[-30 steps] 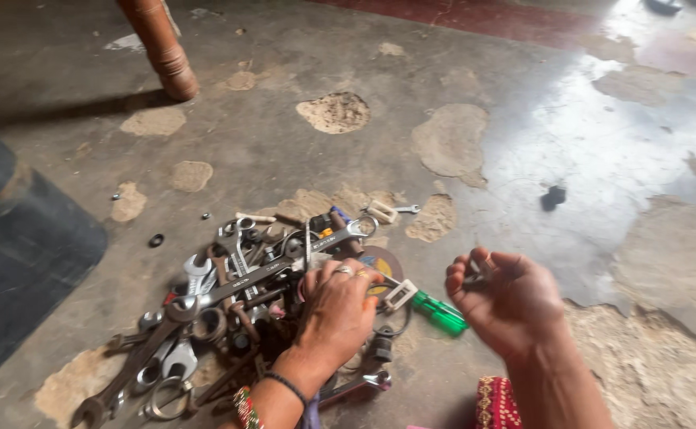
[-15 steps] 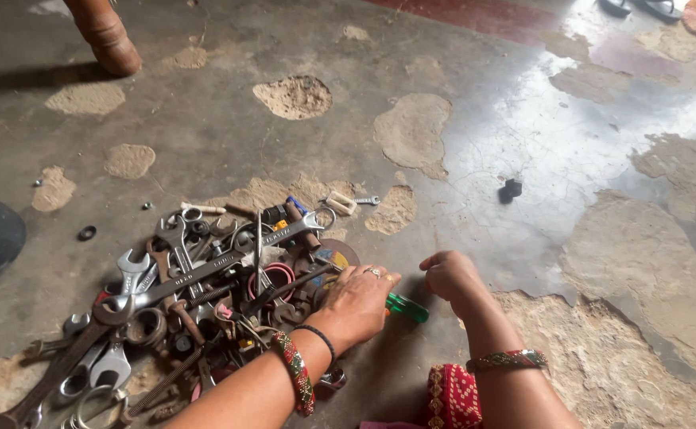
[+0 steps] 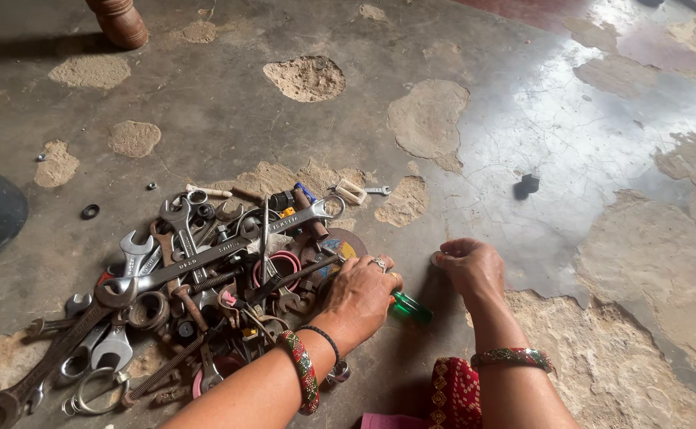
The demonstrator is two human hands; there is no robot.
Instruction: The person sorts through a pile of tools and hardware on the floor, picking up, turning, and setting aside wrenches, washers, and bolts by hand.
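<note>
Head view: right hand (image 3: 469, 268) lower now (perhaps pinching).

One camera only, worn on the person's head, looks steeply down and forward at the worn concrete floor (image 3: 228, 127) from close above. The pile of spanners (image 3: 197, 278) fills the lower left, and both forearms enter from the bottom edge. The far floor runs to the top edge, where a post foot (image 3: 119, 20) shows at the upper left.

Left hand (image 3: 360, 298) curled, right hand (image 3: 469, 266) fisted
</note>
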